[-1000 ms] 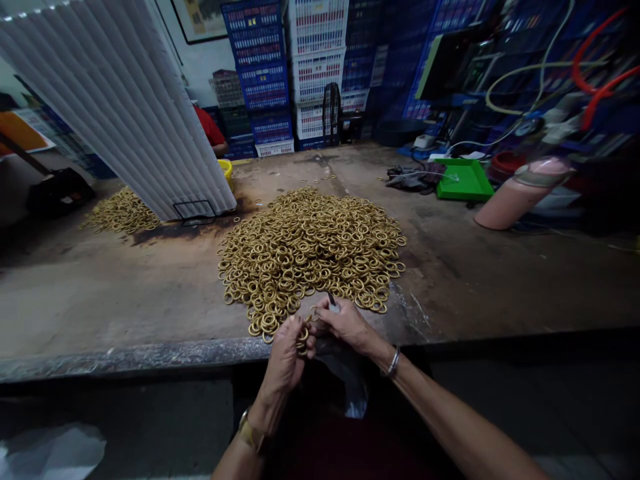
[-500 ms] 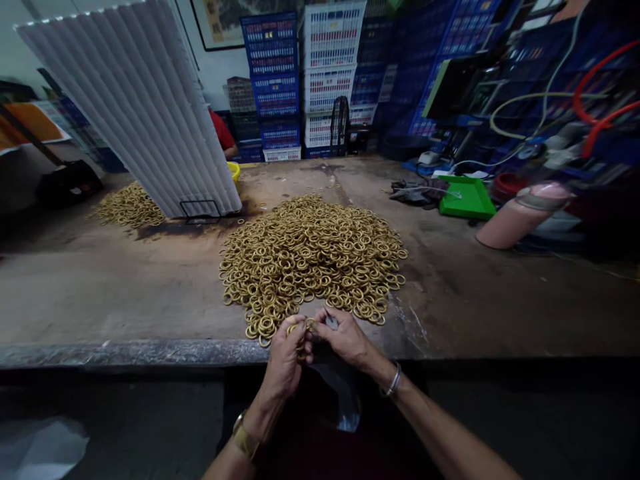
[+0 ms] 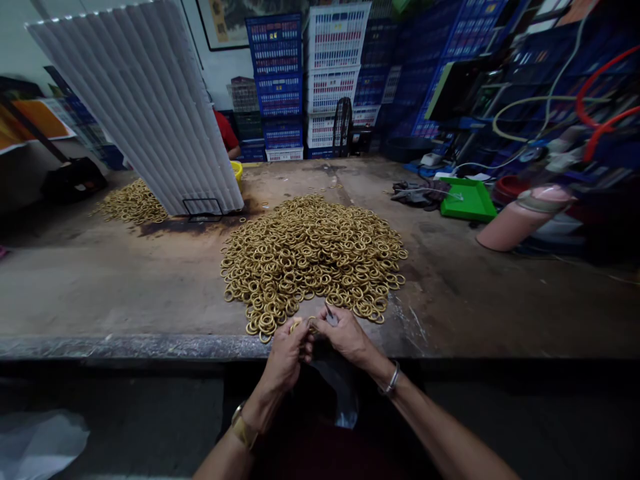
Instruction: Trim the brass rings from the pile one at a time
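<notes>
A large heap of brass-coloured rings (image 3: 315, 247) lies on the worn table (image 3: 165, 287) in front of me. At its near edge my left hand (image 3: 289, 350) is closed on a few of these rings, with one ring (image 3: 297, 325) showing at the fingertips. Close beside it, my right hand (image 3: 345, 337) pinches a small pointed metal tool (image 3: 330, 315), whose exact kind I cannot make out; its tip sticks up past the fingers. The two hands' fingertips almost meet, and they hide what lies between them.
A ribbed white panel (image 3: 150, 113) stands tilted in a black wire stand (image 3: 203, 209), with a second ring pile (image 3: 133, 202) behind it. To the right are a green tray (image 3: 467, 200) and a pink cylinder (image 3: 523, 217). Crates (image 3: 280, 87) are stacked behind; a red sleeve (image 3: 226, 133) shows past the panel.
Both hands stay near the heap's front edge, with only slight finger movement. The whole view has shifted a little, so the background sits slightly further right.
</notes>
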Action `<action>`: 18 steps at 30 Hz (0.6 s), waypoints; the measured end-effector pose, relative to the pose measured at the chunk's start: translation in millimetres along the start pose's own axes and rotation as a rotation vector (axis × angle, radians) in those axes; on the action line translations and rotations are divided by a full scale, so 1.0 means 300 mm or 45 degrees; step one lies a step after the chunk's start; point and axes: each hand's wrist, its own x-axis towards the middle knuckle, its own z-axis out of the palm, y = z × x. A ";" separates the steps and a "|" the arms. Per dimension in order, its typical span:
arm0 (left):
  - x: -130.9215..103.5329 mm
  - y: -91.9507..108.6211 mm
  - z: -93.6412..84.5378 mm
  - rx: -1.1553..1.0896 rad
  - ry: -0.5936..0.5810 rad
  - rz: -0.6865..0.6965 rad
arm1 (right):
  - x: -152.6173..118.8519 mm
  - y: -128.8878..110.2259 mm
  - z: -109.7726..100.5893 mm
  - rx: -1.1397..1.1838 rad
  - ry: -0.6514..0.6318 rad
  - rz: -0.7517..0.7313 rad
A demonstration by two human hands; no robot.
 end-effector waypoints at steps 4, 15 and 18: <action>0.010 0.009 -0.005 -0.262 -0.040 -0.245 | 0.001 -0.006 -0.006 -0.113 -0.032 -0.116; 0.022 -0.010 -0.032 -0.596 -0.254 -0.569 | -0.013 -0.027 -0.010 0.133 -0.174 0.081; 0.014 -0.011 -0.029 -0.657 -0.316 -0.603 | -0.010 -0.015 -0.002 0.197 -0.180 0.155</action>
